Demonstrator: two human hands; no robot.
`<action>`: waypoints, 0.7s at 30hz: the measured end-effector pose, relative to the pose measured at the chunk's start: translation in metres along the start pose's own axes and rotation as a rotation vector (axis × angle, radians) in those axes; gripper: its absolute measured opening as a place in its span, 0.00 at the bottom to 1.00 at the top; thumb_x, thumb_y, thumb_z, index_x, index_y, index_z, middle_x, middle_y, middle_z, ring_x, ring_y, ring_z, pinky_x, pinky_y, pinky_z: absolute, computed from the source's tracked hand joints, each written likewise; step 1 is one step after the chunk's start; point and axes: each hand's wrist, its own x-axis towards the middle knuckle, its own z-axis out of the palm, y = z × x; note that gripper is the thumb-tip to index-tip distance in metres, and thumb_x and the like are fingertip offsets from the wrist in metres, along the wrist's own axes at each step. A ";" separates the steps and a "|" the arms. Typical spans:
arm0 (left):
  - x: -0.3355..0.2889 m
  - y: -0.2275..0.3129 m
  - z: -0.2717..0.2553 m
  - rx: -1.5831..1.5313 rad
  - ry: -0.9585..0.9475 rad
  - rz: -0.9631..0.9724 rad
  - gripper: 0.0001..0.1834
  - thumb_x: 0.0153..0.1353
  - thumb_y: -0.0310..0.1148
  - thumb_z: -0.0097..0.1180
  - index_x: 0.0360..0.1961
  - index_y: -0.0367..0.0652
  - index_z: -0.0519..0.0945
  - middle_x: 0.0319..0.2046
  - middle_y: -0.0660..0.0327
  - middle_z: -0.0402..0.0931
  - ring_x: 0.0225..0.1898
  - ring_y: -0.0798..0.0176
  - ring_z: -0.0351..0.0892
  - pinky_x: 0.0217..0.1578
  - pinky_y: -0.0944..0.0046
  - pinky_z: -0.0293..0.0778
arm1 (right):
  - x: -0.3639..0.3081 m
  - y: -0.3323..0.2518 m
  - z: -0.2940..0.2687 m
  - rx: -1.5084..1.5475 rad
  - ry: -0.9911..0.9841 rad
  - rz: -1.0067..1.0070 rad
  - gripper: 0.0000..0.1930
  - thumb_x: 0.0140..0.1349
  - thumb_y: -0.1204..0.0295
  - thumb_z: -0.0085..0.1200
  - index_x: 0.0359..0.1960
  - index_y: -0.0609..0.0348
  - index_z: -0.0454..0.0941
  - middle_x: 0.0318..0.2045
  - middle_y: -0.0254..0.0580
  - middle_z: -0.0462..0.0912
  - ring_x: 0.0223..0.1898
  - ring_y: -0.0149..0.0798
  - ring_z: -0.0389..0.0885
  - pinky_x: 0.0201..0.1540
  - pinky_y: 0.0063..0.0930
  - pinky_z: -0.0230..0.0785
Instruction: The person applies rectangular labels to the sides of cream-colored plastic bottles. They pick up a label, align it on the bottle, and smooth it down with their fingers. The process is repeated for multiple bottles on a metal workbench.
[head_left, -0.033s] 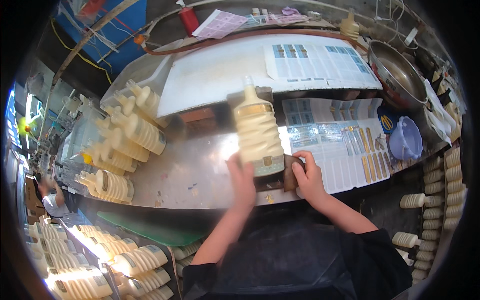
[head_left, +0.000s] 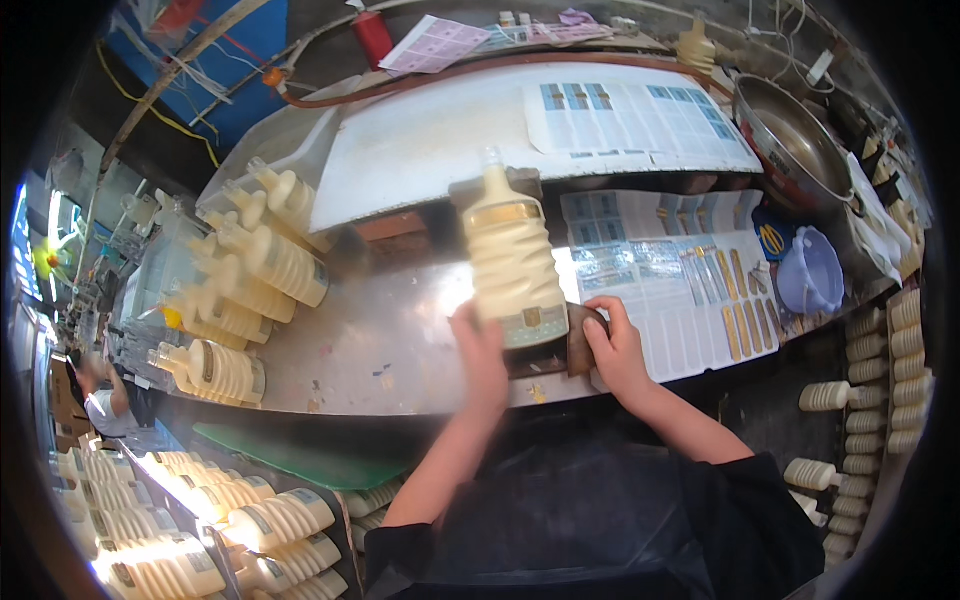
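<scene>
Cream ribbed bottle (head_left: 512, 265) unmoved; both hands' grip unchanged.

Left hand (head_left: 480, 350) motion-blurred; bottle (head_left: 512, 262) base behind it.

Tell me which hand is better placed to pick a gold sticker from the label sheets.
The right hand, probably. It rests at the bottle's base, next to the label sheets where the gold stickers lie. The left hand grips the bottle's other side, farther from them.
</scene>
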 end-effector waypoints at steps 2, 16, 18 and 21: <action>0.002 0.009 0.002 -0.086 -0.003 -0.066 0.25 0.76 0.39 0.45 0.68 0.36 0.62 0.64 0.53 0.65 0.65 0.59 0.64 0.69 0.58 0.59 | 0.001 0.009 0.001 0.011 0.027 -0.023 0.11 0.71 0.67 0.52 0.52 0.55 0.74 0.20 0.47 0.77 0.22 0.44 0.77 0.29 0.37 0.67; 0.002 0.003 -0.009 -0.222 -0.044 -0.060 0.28 0.74 0.39 0.49 0.69 0.35 0.63 0.65 0.52 0.65 0.67 0.58 0.65 0.68 0.56 0.62 | 0.000 -0.013 0.001 0.073 -0.076 0.029 0.14 0.74 0.65 0.49 0.56 0.55 0.70 0.31 0.53 0.84 0.32 0.51 0.86 0.39 0.38 0.75; 0.002 -0.003 -0.014 -0.188 -0.071 -0.059 0.32 0.70 0.37 0.53 0.71 0.36 0.62 0.66 0.52 0.65 0.67 0.58 0.65 0.67 0.56 0.63 | 0.003 0.000 0.005 0.143 -0.036 0.020 0.14 0.74 0.66 0.48 0.56 0.55 0.70 0.31 0.52 0.84 0.33 0.50 0.85 0.40 0.36 0.74; 0.002 -0.003 -0.022 0.047 -0.102 0.053 0.37 0.62 0.36 0.63 0.71 0.37 0.65 0.64 0.51 0.67 0.65 0.55 0.68 0.65 0.55 0.66 | 0.011 0.003 -0.002 0.119 0.007 -0.044 0.16 0.72 0.68 0.50 0.58 0.58 0.69 0.35 0.52 0.85 0.37 0.48 0.85 0.42 0.37 0.74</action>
